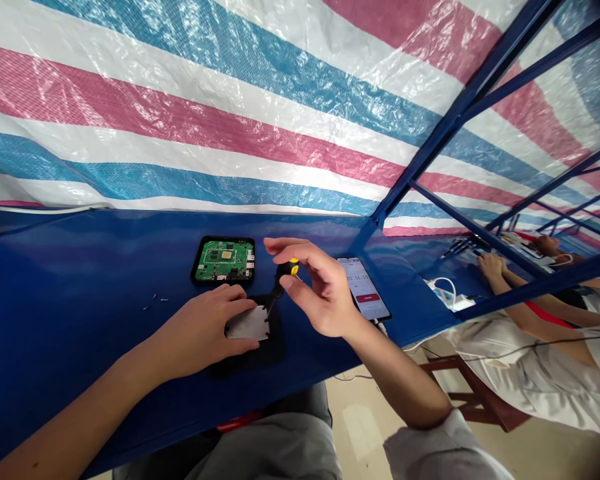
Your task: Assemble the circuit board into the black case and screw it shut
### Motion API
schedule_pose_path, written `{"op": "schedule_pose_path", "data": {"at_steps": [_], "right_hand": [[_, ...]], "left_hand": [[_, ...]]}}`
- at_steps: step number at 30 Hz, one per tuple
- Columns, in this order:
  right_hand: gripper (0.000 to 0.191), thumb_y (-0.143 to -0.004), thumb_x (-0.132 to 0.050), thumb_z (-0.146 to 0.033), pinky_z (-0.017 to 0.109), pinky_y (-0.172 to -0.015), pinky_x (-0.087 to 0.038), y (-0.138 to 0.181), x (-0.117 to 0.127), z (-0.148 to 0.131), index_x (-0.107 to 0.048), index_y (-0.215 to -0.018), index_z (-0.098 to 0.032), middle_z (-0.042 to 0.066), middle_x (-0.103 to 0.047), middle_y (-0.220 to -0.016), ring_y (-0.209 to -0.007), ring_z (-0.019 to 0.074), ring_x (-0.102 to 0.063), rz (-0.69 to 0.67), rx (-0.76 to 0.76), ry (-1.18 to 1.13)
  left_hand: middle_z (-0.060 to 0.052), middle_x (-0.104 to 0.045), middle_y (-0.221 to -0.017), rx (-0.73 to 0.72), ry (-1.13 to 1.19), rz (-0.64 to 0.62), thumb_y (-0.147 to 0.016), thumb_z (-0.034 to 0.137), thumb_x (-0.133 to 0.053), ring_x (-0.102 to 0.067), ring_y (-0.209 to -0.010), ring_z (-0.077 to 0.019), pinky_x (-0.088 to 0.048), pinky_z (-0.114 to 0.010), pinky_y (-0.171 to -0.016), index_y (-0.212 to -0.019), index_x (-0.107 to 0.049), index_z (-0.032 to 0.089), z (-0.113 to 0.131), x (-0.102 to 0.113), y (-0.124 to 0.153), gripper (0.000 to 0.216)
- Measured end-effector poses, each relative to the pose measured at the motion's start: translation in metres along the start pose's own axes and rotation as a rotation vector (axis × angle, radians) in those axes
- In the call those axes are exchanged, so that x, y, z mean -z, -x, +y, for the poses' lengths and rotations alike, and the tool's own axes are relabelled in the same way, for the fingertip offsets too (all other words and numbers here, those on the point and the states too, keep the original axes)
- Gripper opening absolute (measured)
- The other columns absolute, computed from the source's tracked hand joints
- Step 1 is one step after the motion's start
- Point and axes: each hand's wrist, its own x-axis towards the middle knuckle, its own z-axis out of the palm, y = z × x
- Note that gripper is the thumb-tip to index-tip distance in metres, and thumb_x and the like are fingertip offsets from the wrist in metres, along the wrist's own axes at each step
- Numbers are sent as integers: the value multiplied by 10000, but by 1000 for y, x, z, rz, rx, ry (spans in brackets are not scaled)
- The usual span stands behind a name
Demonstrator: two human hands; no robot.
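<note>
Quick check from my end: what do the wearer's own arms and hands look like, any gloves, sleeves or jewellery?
Both hands are bare, no gloves. The left hand and its forearm show no sleeve, watch or ring. The right hand is also free of rings and bands; its forearm is bare up to a light grey-white sleeve pushed back near the elbow. No cables or markings on either arm.
</note>
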Motion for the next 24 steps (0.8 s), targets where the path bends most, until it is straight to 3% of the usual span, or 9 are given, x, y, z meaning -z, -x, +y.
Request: {"op": "schedule_pose_path", "data": {"at_steps": [3, 6, 10, 13, 16, 21, 24], "right_hand": [[185, -888, -650, -192, 382, -948, -543, -3, -1, -1, -646, -1068, -232, 83, -649, -1154, -1118, 217, -634, 31, 36, 106], [240, -905, -617, -182, 369, -904, -561, -2, -2, 0, -640, -1133, -255, 59, -673, -1081, -1040, 199, -653, 26, 25, 105], [325, -972, -439, -162, 407, -971, -551, 3, -2, 3, -525, -1268, -264, 73, -658, -1200, -1123, 196, -648, -24, -53, -29], [229, -945, -533, -205, 425, -997, -535, 3, -1, 2, -581, -1165, -247, 88, -630, -1252, -1188, 225, -613, -8, -26, 38], [233, -877, -673, -230, 386, -936, -558, 2, -2, 2, -621, -1104, -246, 78, -651, -1154, -1090, 217, -642, 40, 2, 113], [273, -977, -469, -193, 382, -973, -537, 3, -2, 3, -538, -1231, -262, 66, -659, -1167, -1115, 195, -651, -14, -48, -50], [196, -931, -554, -203, 380, -983, -519, 1, -1, 1, -600, -1120, -233, 84, -624, -1194, -1154, 217, -620, 15, 12, 35]], "left_hand": [[-58, -645, -1207, -3, 4, 8, -803, 612, -642, -615, -1090, -296, -493, -369, -881, -1221, -682, 254, 0, 0, 0, 551], [-63, -646, -1203, -1, 10, 6, -806, 613, -640, -620, -1079, -294, -492, -369, -878, -1218, -682, 249, 1, 1, 1, 551], [-62, -652, -1173, 7, 22, 2, -804, 583, -658, -636, -1039, -283, -491, -360, -861, -1202, -689, 242, 2, 3, 2, 524], [-56, -654, -1186, 7, 33, 3, -792, 576, -669, -632, -1057, -288, -492, -362, -864, -1201, -691, 258, 3, 4, 2, 518], [-66, -639, -1229, 10, 17, -9, -807, 595, -650, -617, -1089, -294, -487, -368, -876, -1232, -673, 257, 3, 3, 1, 543], [-63, -647, -1186, 9, 16, -9, -814, 593, -646, -629, -1048, -279, -484, -353, -866, -1215, -679, 240, 2, 2, 0, 536], [-56, -647, -1203, 13, 28, -10, -810, 589, -647, -624, -1066, -283, -488, -355, -869, -1219, -680, 260, 3, 4, 1, 526]]}}
